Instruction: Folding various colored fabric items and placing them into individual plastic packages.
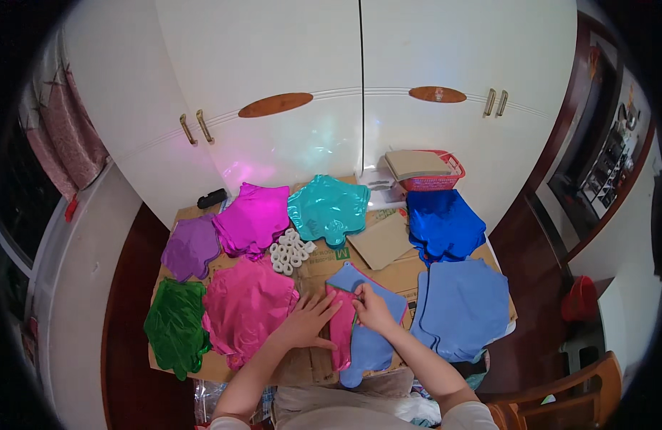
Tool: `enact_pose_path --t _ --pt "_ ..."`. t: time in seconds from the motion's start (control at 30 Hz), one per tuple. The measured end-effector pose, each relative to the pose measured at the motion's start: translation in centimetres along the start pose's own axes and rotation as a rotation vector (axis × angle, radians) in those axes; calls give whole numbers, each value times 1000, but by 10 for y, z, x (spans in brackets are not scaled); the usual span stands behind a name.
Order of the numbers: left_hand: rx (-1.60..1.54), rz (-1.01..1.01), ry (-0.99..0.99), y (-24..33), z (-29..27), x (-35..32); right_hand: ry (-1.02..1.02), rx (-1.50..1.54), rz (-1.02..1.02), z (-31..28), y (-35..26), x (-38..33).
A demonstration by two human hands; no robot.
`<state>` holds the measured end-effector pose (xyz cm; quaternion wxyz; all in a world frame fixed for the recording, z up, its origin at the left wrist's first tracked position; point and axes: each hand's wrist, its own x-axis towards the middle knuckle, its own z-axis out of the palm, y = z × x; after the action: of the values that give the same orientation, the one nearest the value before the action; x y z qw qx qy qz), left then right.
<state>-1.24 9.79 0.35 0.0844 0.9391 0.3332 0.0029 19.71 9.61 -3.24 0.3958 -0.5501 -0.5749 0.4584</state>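
**Folding a pink foil balloon among sorted stacks**

At the left of the frame a green foil stack [174, 326] lies at the left rim of the cardboard-covered desk [388, 276], with a purple stack [191, 246] above it. Next come a magenta stack [255, 217] and, below it, a broad pink stack [246, 304]. A cluster of small white tape rolls [289, 251] sits at the centre of the frame, a teal stack [329, 208] above it.

The left hand [309, 320] lies flat, fingers spread and closed on nothing, pressing the left side of a narrow pink foil balloon [342, 326] that rests on a light blue balloon [367, 337] at lower centre. The right hand [372, 308] has its grip pinched together on the pink balloon's upper edge. By my reading, the step in hand is folding or flattening this one piece; the next move would call for the left palm to hold it down while the right fingers draw the edge across.

Further right lie a brown card sheet [379, 242], a dark blue stack [444, 224] and a large light blue stack [463, 308] that overhangs the desk's right edge. A red basket [431, 172] stands upper right against the white cupboard doors [359, 86].

Open room is scarce: the pink stack touches the left hand, the light blue stack lies just beside the right forearm, and the near edge is close to the body. Bare cardboard shows mainly between the tape rolls and the card sheet.
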Motion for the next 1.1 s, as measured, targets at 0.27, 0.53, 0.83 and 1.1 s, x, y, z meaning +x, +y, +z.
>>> enact_pose_path --t 0.27,0.53,0.83,1.1 --pt "88 23 -13 2 9 5 162 -308 -263 2 8 -2" --pt "135 -8 15 2 14 3 -73 -846 -581 18 -32 -73" --pt "140 -12 26 -20 8 19 -3 -854 -665 20 -10 -90" --pt "329 -67 174 -35 19 41 -90 -844 -703 12 -11 -110"
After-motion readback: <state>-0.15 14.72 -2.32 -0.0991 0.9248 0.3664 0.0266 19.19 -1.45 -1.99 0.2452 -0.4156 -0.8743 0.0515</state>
